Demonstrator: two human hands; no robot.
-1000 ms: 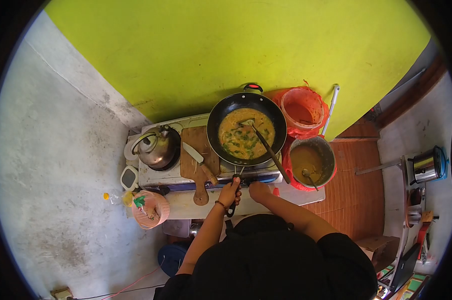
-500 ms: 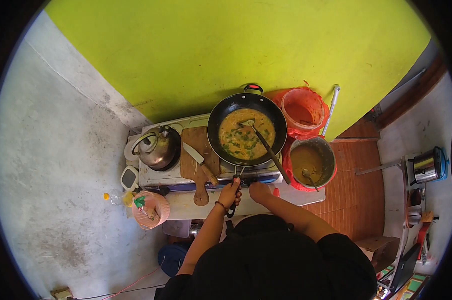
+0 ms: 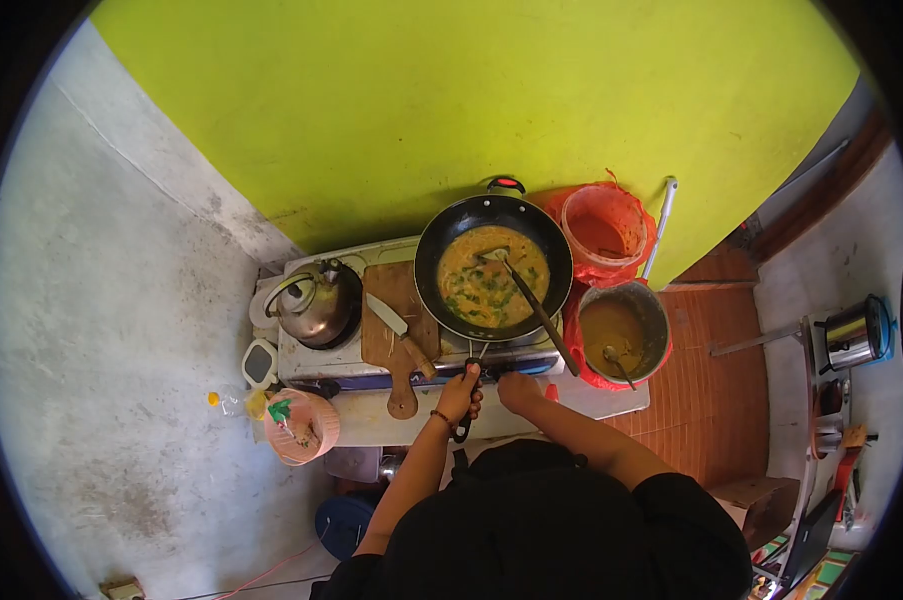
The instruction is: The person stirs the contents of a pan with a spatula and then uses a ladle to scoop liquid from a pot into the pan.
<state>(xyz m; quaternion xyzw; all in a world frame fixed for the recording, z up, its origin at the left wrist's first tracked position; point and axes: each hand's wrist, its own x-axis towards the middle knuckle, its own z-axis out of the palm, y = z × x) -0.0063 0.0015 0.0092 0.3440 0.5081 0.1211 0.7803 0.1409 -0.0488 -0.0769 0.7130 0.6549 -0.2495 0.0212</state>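
Note:
My left hand is wrapped around the long black handle of a wok on the stove. A yellow-orange, saucy dish with green leafy pieces fills the wok's bottom. A spatula rests in it, its handle leaning over the right rim, with neither hand on it. My right hand is closed at the stove's front panel, just right of the wok handle. Its fingertips are hidden, so what they hold cannot be seen.
Left of the wok, a knife lies on a wooden cutting board. A kettle sits on the left burner. A pot with a spoon and a red-lined tub stand right. A pink basket is at the front left.
The scene sits slightly lower in view, as the camera has tilted a little. My left hand still grips the wok handle, and my right hand remains at the stove front.

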